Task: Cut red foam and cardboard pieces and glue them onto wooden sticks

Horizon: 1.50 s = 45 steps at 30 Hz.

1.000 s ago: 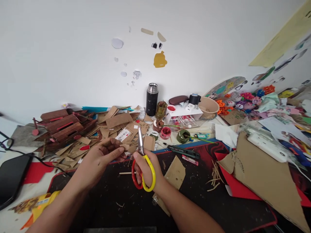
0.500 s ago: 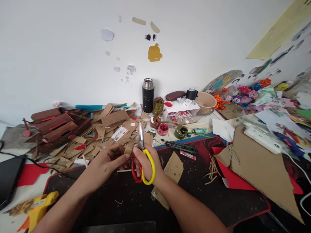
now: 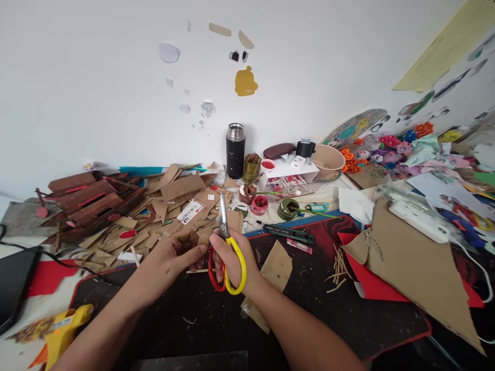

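My right hand [image 3: 234, 257] is closed around a pair of scissors [image 3: 236, 273] with one red and one yellow handle. Their blades point up and away from me and look shut. Just to the left, my left hand [image 3: 176, 257] pinches a small piece of cardboard [image 3: 203, 239] between thumb and fingers. The curled fingers partly hide that piece. A thin wooden stick [image 3: 195, 271] shows beneath my left fingertips; whether it is held I cannot tell. Under my right wrist a cardboard strip [image 3: 276, 265] lies on the dark mat [image 3: 185, 330].
Cardboard scraps [image 3: 154, 239] and brown-painted pieces [image 3: 91, 198] pile up at the left. A glue gun [image 3: 64, 330] lies front left. Behind my hands stand a black flask [image 3: 235, 154] and open paint jars [image 3: 259, 204]. A utility knife [image 3: 290, 233] and large cardboard [image 3: 410, 268] lie right.
Both hands hold nearly the same pose. The scissors have tilted slightly to the left, and the whole view has shifted a little.
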### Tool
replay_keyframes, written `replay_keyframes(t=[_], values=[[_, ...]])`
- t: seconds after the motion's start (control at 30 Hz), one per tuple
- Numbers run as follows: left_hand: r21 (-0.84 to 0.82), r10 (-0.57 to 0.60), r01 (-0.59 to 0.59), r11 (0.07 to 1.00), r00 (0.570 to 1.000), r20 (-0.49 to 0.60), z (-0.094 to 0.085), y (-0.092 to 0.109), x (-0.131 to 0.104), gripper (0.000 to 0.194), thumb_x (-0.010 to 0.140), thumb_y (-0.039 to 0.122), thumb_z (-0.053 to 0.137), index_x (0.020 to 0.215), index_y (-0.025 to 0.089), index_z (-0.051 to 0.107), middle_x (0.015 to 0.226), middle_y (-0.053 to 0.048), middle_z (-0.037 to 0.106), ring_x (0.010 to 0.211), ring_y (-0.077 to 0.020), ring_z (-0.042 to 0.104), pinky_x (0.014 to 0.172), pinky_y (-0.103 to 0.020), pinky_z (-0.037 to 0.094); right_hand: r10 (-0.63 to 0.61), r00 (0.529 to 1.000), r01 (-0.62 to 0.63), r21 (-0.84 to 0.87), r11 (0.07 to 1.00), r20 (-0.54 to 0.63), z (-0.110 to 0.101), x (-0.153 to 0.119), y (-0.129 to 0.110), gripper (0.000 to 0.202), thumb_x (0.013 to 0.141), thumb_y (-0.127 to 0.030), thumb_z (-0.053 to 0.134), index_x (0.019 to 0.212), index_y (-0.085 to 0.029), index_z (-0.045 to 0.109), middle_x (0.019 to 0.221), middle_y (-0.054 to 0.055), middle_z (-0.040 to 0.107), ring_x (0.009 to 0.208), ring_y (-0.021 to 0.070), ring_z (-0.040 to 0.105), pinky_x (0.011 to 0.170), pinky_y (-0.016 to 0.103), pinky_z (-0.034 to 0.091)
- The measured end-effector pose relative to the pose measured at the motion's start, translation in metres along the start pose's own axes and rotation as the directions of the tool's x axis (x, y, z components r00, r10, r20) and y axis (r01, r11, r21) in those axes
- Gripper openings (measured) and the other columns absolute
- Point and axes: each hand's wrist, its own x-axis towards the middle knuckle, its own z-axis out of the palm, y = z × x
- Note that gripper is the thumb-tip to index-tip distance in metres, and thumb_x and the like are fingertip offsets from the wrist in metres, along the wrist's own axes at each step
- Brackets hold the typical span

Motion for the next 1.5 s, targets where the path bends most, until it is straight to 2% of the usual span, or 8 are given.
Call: replay_keyframes(t=[0.23,0.5,0.8,0.93,1.0,1.17,1.27,1.5], values=[[-0.001,0.018,-0.018,1.0,0.999,-0.039,0.002,0.003,0.0,0.054,0.089,0.074,0.068,0.074,0.022,0.064,0.065,0.001,0.063,0.061,-0.018,0.059,0.059,-0.029,0.049,-0.023,1.0,0.023,-0.046,0.999,0.004,-0.001,0.0,0.003,0.056,0.085,-0.075,0.074,0.089,-0.023,0.053,0.048,-0.012,0.048,0.031,0.0099,0.044,0.031,0.019,0.038],[0.094,0.067,-0.047,0.994,0.975,-0.212,-0.009,-0.005,0.001,0.05,0.09,0.071,0.067,0.084,0.022,0.068,0.074,-0.002,0.07,0.068,-0.0207,0.064,0.063,-0.03,0.051,-0.031,0.995,0.041,-0.104,0.994,0.1,0.001,-0.003,0.01,0.056,0.09,-0.076,0.071,0.085,-0.023,0.054,0.047,-0.01,0.05,0.032,0.0101,0.046,0.032,0.018,0.037],[0.064,0.066,-0.048,0.997,0.939,-0.338,-0.034,0.012,-0.002,0.056,0.083,0.078,0.07,0.072,0.023,0.07,0.066,-0.004,0.073,0.064,-0.0226,0.066,0.064,-0.033,0.057,0.122,0.95,-0.095,-0.105,0.99,0.287,0.001,-0.006,0.016,0.087,0.076,-0.095,0.07,0.115,-0.017,0.064,0.056,-0.003,0.063,0.045,0.016,0.062,0.044,0.021,0.046],[0.043,0.066,-0.055,0.998,0.934,-0.352,-0.04,0.011,-0.004,0.057,0.086,0.079,0.067,0.074,0.024,0.069,0.066,-0.003,0.07,0.062,-0.0214,0.065,0.061,-0.031,0.056,0.087,0.934,-0.068,-0.069,0.995,0.346,0.0,-0.008,0.024,0.096,0.073,-0.095,0.074,0.128,-0.017,0.066,0.071,0.002,0.072,0.06,0.0183,0.072,0.06,0.026,0.055],[0.046,0.081,-0.07,0.997,0.933,-0.35,-0.041,0.011,-0.004,0.056,0.086,0.078,0.067,0.074,0.024,0.067,0.065,-0.002,0.069,0.062,-0.021,0.065,0.061,-0.031,0.055,0.072,0.93,-0.052,-0.065,0.997,0.36,0.0,-0.009,0.026,0.095,0.073,-0.094,0.075,0.127,-0.017,0.068,0.078,0.005,0.075,0.066,0.0189,0.075,0.066,0.027,0.057],[0.151,0.137,-0.094,0.984,0.942,-0.306,-0.046,0.008,-0.006,0.051,0.091,0.072,0.065,0.074,0.024,0.064,0.066,-0.001,0.067,0.064,-0.0208,0.063,0.062,-0.03,0.05,0.094,0.944,-0.027,-0.209,0.978,0.316,-0.003,-0.013,0.024,0.078,0.087,-0.087,0.07,0.122,-0.017,0.069,0.074,0.0,0.068,0.047,0.0127,0.062,0.044,0.02,0.045],[0.229,0.169,-0.11,0.967,0.952,-0.255,-0.047,0.007,-0.007,0.051,0.093,0.072,0.061,0.076,0.024,0.065,0.068,-0.001,0.067,0.065,-0.0209,0.062,0.064,-0.03,0.05,0.054,0.958,0.03,-0.282,0.959,0.283,-0.002,-0.014,0.022,0.067,0.094,-0.081,0.066,0.114,-0.017,0.069,0.069,-0.002,0.063,0.043,0.0104,0.057,0.04,0.018,0.042],[0.299,0.172,-0.147,0.943,0.983,-0.059,-0.041,0.007,-0.01,0.043,0.098,0.064,0.058,0.088,0.024,0.071,0.083,-0.003,0.073,0.074,-0.0227,0.066,0.069,-0.03,0.053,-0.013,0.987,0.041,-0.172,0.984,0.16,0.002,-0.011,0.02,0.063,0.094,-0.08,0.066,0.105,-0.018,0.064,0.063,-0.004,0.061,0.042,0.0113,0.056,0.04,0.019,0.044]])
